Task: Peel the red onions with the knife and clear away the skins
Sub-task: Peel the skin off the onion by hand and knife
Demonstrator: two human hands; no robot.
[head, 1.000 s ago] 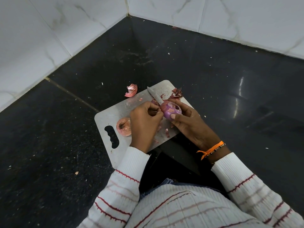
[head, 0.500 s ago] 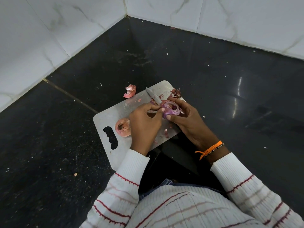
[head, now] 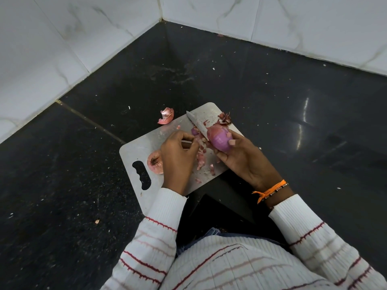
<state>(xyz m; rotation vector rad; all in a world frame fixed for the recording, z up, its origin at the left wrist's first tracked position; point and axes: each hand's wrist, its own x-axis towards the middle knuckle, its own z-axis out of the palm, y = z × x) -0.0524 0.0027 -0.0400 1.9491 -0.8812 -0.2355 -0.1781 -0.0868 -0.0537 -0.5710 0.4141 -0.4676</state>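
Fingers (head: 188, 143) of left hand (head: 178, 162): curled around knife handle, handle hidden inside fist. Fingers (head: 231, 141) of right hand (head: 243, 158): wrapped around one red onion (head: 218, 139), thumb on its 3 o'clock side. Onion position: held above far half of cutting board (head: 144, 143), purple flesh exposed, papery skin remaining on top.

Counts:
- Knives: 1. Knife blade (head: 198, 126) pointing toward 11 o'clock, flat against onion's 9 o'clock side.
- Onions in hand: 1.
- Onion pieces on board: 1, a cut onion end (head: 155, 162) at 9 o'clock of left hand, partly covered by that hand.
- Boards: 1, grey, with dark handle slot (head: 142, 174) near its 7 o'clock corner.
- Large loose skins: 2. Curled skin (head: 166, 116) on black countertop (head: 73, 195) just off board's 11 o'clock edge; skin clump (head: 225, 119) on board's 1 o'clock edge.
- Small skin scraps (head: 201, 160): many, exact count not readable, scattered on board between both hands.

Surroundings: white marble-pattern wall tiles (head: 62, 49) at 10 to 2 o'clock. Orange wrist thread (head: 270, 190) on right wrist. White striped sweater (head: 240, 266) at 6 o'clock.

Obstructions: left hand over board centre; right hand over board's 3 o'clock edge.
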